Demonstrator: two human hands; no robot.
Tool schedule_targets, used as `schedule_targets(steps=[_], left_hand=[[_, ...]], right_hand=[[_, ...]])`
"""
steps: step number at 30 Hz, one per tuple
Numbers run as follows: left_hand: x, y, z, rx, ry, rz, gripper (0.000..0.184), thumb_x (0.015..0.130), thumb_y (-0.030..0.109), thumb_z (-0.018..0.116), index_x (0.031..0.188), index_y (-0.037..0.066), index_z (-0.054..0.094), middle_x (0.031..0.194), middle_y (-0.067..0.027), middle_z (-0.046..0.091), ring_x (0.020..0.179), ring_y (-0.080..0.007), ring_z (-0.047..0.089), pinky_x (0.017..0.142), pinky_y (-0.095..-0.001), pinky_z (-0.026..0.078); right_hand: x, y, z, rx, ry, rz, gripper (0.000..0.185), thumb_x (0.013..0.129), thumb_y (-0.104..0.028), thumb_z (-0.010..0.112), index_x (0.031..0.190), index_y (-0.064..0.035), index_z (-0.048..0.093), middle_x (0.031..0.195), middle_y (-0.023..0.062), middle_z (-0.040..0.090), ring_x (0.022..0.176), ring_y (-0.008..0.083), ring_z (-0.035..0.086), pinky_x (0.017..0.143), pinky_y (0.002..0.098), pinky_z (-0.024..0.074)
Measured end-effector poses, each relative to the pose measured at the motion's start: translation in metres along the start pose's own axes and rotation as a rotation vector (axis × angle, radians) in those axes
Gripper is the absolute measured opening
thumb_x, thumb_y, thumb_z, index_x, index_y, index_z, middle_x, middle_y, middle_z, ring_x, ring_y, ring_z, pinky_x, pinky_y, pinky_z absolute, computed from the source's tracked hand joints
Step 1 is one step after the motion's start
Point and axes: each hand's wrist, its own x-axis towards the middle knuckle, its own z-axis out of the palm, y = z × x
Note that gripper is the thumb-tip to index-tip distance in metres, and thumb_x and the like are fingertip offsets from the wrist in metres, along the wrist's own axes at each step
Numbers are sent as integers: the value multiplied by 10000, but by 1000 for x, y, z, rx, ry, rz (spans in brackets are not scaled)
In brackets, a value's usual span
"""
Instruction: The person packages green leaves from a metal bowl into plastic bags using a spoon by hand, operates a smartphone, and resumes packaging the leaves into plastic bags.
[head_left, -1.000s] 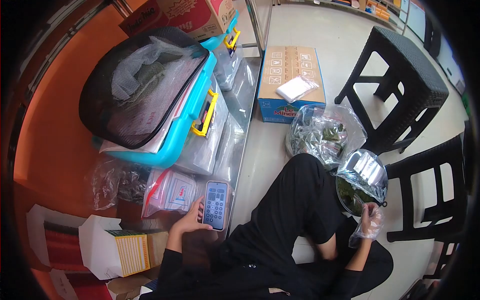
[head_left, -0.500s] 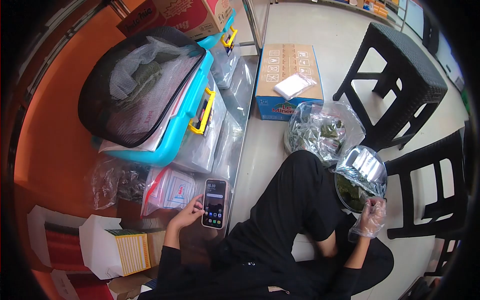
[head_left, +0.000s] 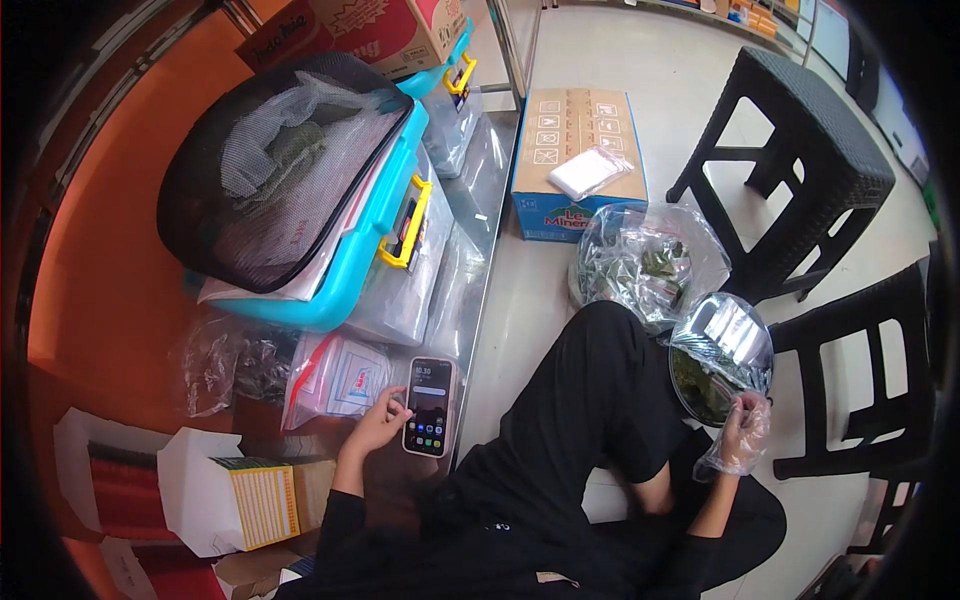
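My left hand point(head_left: 377, 424), bare, reaches to the left edge of a phone point(head_left: 431, 408) that lies face up with its screen lit. Its fingers are apart, with a fingertip at the screen's edge. On my right hand point(head_left: 737, 436) is a clear plastic glove. Its fingers are pinched together at the near rim of a round container point(head_left: 687, 398); what they hold, if anything, is hidden. Dark green leafy pieces point(head_left: 706, 389) lie in that container, partly under shiny clear plastic point(head_left: 728, 338).
A clear bag point(head_left: 650, 262) with green pieces stands beyond my knee. Behind it, a carton point(head_left: 575, 140) carries a white packet point(head_left: 590, 172). Black stools point(head_left: 820, 130) stand on the right. At left are a mesh cover point(head_left: 270, 170), plastic boxes point(head_left: 385, 290) and a zip bag point(head_left: 340, 380).
My left hand has shifted slightly right, its fingertips now at the phone's screen edge. The right hand stays at the container's rim with only a tiny shift.
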Motion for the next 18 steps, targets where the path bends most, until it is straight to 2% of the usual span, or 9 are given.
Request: schedule_targets(steps=[2,5,8,11,14,17,18], left_hand=[[1,-2,1,-5,14,-1,521,892,162,631,1341,84,380,863,-33,518,720,-116,528,692,-268,454],[1,0,1,-1,12,-4,520,893,189,633,1336,82,383,836,-36,518,700,-127,531,687,-280,459],[6,-8,2,15,20,-9,598,863,243,676,1342,54,372,817,-41,517,687,-132,535,667,-283,462],[-2,31,6,104,28,-96,684,827,299,717,1341,14,367,803,-47,511,674,-144,536,642,-290,459],[-3,39,12,253,71,-92,744,804,359,731,1335,-15,368,799,-56,509,672,-153,536,632,-295,457],[-2,31,12,197,89,-80,761,808,418,711,1330,-22,375,796,-62,507,674,-158,536,638,-290,455],[0,23,11,135,81,-51,772,803,429,711,1331,-23,373,792,-61,505,680,-159,535,642,-290,454]], right_hand=[[0,9,2,35,73,-60,67,857,-18,600,915,12,617,931,101,613,775,172,612,700,274,484],[1,-9,-1,24,103,31,64,852,-10,603,907,17,619,1009,113,586,818,187,613,737,285,485],[-3,11,0,44,122,92,95,855,0,600,946,26,607,1072,123,567,824,172,607,741,291,482],[-3,14,1,8,119,87,117,866,3,591,978,33,596,1070,113,573,815,156,602,744,295,479],[-3,9,0,74,80,95,213,877,-1,582,1085,29,546,1017,105,602,806,139,600,739,273,475],[-3,5,2,198,84,96,311,878,6,577,1174,18,485,936,95,627,796,135,602,725,252,476],[-3,7,2,139,79,59,344,879,8,574,1202,12,457,907,91,631,792,132,601,721,245,475]])
